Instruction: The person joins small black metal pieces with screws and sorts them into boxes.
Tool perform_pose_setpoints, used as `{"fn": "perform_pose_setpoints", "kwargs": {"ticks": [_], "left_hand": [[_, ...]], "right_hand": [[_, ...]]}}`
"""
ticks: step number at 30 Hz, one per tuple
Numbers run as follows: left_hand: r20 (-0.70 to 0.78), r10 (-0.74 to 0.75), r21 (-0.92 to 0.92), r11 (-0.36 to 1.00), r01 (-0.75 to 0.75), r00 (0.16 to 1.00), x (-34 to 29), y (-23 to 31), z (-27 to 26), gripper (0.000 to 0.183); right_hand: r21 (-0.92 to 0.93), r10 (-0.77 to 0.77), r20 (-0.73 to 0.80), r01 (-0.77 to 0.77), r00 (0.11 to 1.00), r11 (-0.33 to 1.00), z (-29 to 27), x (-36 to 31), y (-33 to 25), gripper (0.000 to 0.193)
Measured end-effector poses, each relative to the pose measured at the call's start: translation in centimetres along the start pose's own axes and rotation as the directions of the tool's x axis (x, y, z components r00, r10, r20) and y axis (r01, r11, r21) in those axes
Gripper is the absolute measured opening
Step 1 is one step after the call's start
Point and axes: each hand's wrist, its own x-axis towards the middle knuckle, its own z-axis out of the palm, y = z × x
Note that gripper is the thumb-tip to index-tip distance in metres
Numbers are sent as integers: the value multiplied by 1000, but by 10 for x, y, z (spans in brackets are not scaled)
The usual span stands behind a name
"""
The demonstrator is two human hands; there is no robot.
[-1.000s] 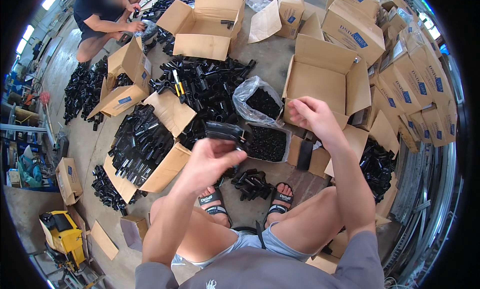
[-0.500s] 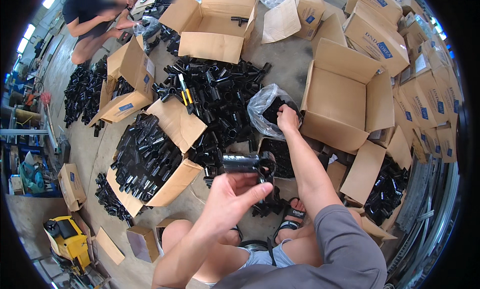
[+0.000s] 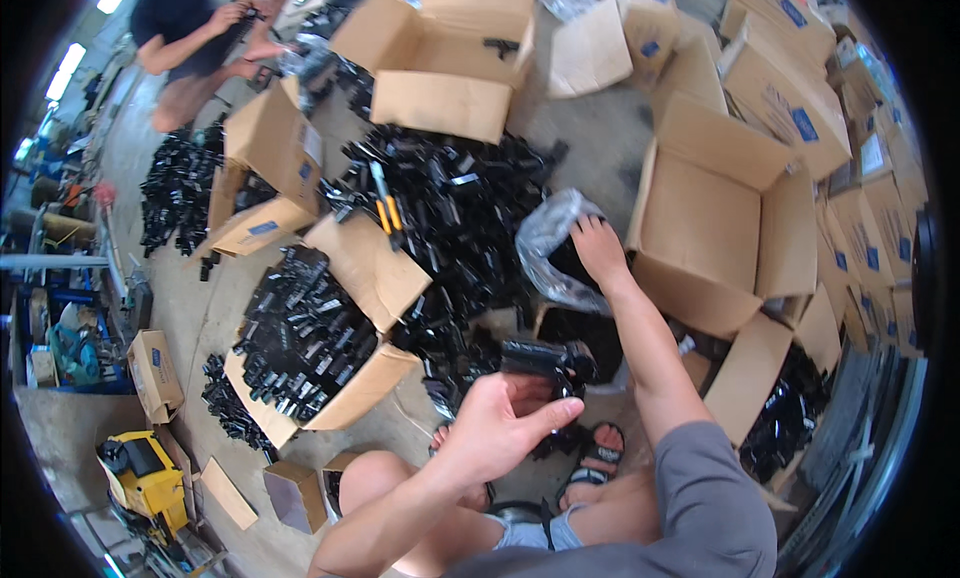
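Observation:
My left hand (image 3: pixel 505 423) holds a black tubular pipe fitting (image 3: pixel 545 361) between thumb and fingers, above the gap between my knees. The fitting lies roughly level, with a rounded collar at its right end. My right hand (image 3: pixel 600 252) is at the mouth of a clear plastic bag (image 3: pixel 543 240) with dark contents, its fingertips smeared and partly lost against them. Below the bag stands an open carton of small black parts (image 3: pixel 590 336). A large heap of black fittings (image 3: pixel 455 203) spreads left of the bag, with a yellow-and-black handled tool (image 3: pixel 388 213) on top.
An open carton (image 3: pixel 700 213) stands right of the bag. Another open carton (image 3: pixel 440 106) at the back holds a fitting. A tipped carton (image 3: pixel 345 383) spills fittings at left. Stacked boxes (image 3: pixel 790 103) line the right. A co-worker (image 3: pixel 190 38) sits far left. A yellow machine (image 3: pixel 148 478) stands lower left.
The view has shifted, so most things sit further right and lower. My right hand has lifted a little toward the bag's rim. My left hand still holds the fitting.

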Motion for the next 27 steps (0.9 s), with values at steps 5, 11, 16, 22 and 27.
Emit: {"fn": "perform_pose_setpoints", "kwargs": {"ticks": [5, 11, 16, 22, 27], "left_hand": [[20, 42, 127, 991, -44, 999, -11, 0, 1, 35], [-2, 89, 197, 976, -87, 996, -42, -2, -3, 42], [19, 164, 372, 914, -159, 986, -46, 4, -15, 40], [-42, 285, 509, 831, -225, 958, -37, 3, -22, 37], [56, 353, 508, 795, -331, 934, -69, 9, 24, 40]], "right_hand": [[-18, -18, -127, 16, 992, 1000, 11, -2, -5, 18], [135, 175, 3, -174, 985, 976, -1, -3, -30, 15], [487, 251, 110, -272, 962, 830, -93, -22, -28, 15], [931, 285, 99, -190, 953, 311, -313, -64, -72, 11], [998, 448, 15, -44, 894, 54, -423, -131, -97, 7]]}}
